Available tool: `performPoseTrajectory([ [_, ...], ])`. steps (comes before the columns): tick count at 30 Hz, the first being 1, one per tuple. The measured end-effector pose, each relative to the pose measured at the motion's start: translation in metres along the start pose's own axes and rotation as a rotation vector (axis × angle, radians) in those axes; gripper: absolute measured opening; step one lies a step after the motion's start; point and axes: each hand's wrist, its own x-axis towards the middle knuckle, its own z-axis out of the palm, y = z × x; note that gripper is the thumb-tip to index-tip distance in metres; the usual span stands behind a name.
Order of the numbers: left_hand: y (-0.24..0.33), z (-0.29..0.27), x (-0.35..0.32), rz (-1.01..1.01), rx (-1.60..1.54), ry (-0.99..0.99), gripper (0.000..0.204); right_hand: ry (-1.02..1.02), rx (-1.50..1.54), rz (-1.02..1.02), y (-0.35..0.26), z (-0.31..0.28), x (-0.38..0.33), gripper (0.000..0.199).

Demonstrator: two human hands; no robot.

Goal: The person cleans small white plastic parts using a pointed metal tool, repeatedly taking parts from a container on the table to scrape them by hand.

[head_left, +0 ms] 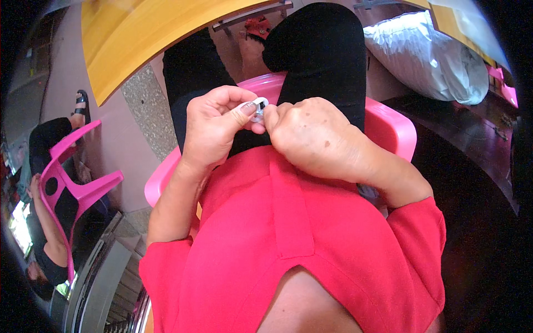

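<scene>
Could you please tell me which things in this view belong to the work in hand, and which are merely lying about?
In hand:
small white plastic piece with a dark opening, pinched by left hand and right hand

Lying about:
pink plastic chair
yellow curved tabletop
white stuffed sack
second pink chair

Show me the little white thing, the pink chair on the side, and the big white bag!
little white thing (259, 105): head view, on its white rim between the fingertips.
pink chair (83, 191): head view, on its seat edge at the left.
big white bag (427, 58): head view, on its crinkled middle.
</scene>
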Motion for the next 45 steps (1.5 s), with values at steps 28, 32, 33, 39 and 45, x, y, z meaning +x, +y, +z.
performPoseTrajectory([
  [28,0.009,-0.011,0.004,0.021,-0.271,-0.123,0.021,0.280,0.129,0.128,-0.002,0.013,-0.001,0.016],
  [32,0.008,-0.007,0.003,0.018,-0.254,-0.102,0.020,0.251,0.140,0.138,-0.003,0.013,-0.001,0.016],
  [33,0.008,-0.007,0.003,0.025,-0.232,-0.094,0.020,0.228,0.129,0.144,-0.004,0.012,-0.001,0.016],
  [39,0.004,-0.008,0.002,0.036,-0.154,-0.089,0.018,0.150,0.127,0.109,-0.002,0.008,-0.003,0.016],
  [45,0.001,-0.006,-0.002,0.081,-0.056,-0.084,0.017,0.086,0.033,0.016,-0.002,0.000,-0.002,0.016],
])
